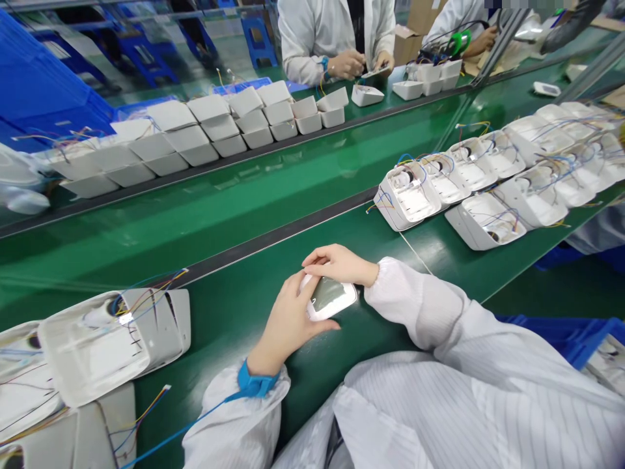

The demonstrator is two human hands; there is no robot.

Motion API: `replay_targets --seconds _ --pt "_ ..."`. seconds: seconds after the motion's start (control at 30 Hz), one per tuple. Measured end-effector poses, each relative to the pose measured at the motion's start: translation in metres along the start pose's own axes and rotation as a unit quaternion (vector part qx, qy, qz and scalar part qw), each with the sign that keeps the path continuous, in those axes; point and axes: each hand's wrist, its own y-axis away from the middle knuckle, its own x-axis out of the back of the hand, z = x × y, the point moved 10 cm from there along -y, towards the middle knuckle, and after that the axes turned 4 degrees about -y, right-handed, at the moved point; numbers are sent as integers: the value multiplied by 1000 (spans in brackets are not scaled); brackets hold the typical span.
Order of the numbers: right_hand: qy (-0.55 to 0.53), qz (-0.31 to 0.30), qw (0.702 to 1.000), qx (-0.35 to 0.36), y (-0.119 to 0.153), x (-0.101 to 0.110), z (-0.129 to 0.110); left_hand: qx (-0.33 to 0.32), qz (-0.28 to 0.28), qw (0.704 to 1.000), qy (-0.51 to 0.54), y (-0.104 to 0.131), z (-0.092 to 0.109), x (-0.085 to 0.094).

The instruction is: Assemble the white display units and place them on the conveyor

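Observation:
A small white device with a grey screen point(332, 298) lies low over the green table, between my two hands. My left hand point(291, 314) wraps its left side, thumb stretched along the near edge and fingers at the far left corner. From the right, my right hand point(338, 265) reaches over the far edge, its fingertips bent together at the device's upper left corner, close to my left fingers. What lies under the device is hidden. A blue strap with a cord circles my left wrist.
White housings with wires stand at the left point(92, 352) and in rows at the right point(413, 195). Beyond the green conveyor point(293, 176) are stacked white housings point(190, 127) and people in white coats. A blue bin point(547, 332) sits at the lower right.

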Motion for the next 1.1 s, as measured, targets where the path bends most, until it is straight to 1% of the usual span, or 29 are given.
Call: replay_targets --seconds 0.13,0.23,0.3,0.37,0.4,0.43,0.47,0.53,0.57,0.6,0.63,0.7,0.73,0.8,0.87,0.93,1.0,1.1 --pt "-14 33 999 -1 -2 2 4 8 13 999 -30 2 1 -3" --pt "-26 28 999 26 -2 1 0 14 46 998 -36 2 -2 -4" --pt "6 50 997 59 0 7 -10 10 93 995 -42 2 -3 1" --pt "74 86 991 76 5 16 -20 19 170 982 -77 5 -5 14" --pt "107 94 988 66 8 18 -22 24 203 974 -99 6 -5 21" --pt "133 94 986 43 9 19 -21 25 224 967 -117 7 -4 27" --pt "149 87 985 13 10 18 -17 24 230 965 -126 8 -4 30" --pt "156 70 985 -34 11 17 -10 32 212 971 -105 6 -11 35" --pt "156 64 985 -36 10 16 -9 58 195 976 -72 6 -20 37" --pt "156 58 986 -24 9 14 -11 103 177 978 -32 6 -33 38" --pt "158 51 986 -3 8 12 -13 164 159 974 13 8 -50 38" --pt "171 43 983 45 7 8 -20 283 113 948 86 16 -78 32" --pt "179 41 981 67 7 7 -23 325 93 934 112 21 -87 28" --pt "190 40 977 93 8 6 -27 370 66 916 139 25 -94 23" --pt "190 36 976 102 9 5 -28 385 67 909 144 28 -94 23" --pt "191 36 976 100 10 4 -28 389 87 908 130 29 -91 27" --pt "198 43 975 90 11 4 -27 373 106 915 111 29 -86 32" --pt "212 69 971 81 13 4 -25 333 121 931 87 26 -77 37"
